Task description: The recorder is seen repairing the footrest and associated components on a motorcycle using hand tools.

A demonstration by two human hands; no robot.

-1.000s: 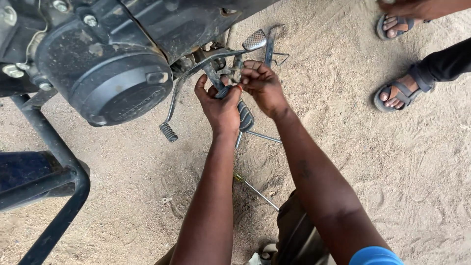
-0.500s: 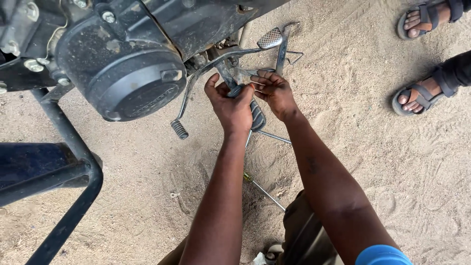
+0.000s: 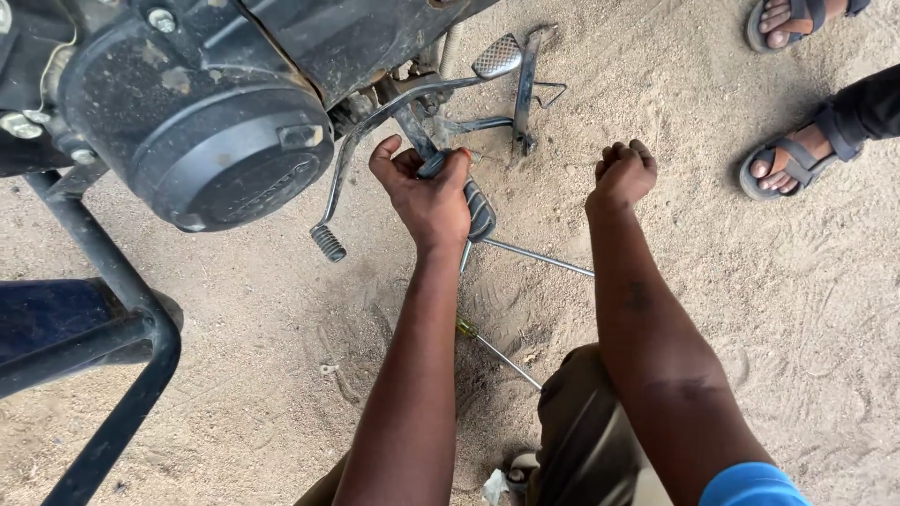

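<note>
My left hand (image 3: 427,192) is closed around a grey metal footrest bar (image 3: 422,141) under a black motorcycle engine (image 3: 202,131). A ribbed footpeg (image 3: 480,211) shows just right of that hand. My right hand (image 3: 621,173) hovers above the sand to the right, fingers curled shut, holding nothing that I can see. A curved gear lever with a rubber tip (image 3: 328,242) hangs left of my left hand. The brake pedal (image 3: 497,56) sits further back.
A long metal rod (image 3: 539,258) and a screwdriver with a yellow handle (image 3: 492,349) lie on the sand between my arms. Another person's sandalled feet (image 3: 792,164) stand at the right. A dark tubular frame (image 3: 112,309) fills the left.
My right hand has let go of the parts by the footrest and pulled away to the right. My left hand stays gripped on the bar. The view has shifted slightly.
</note>
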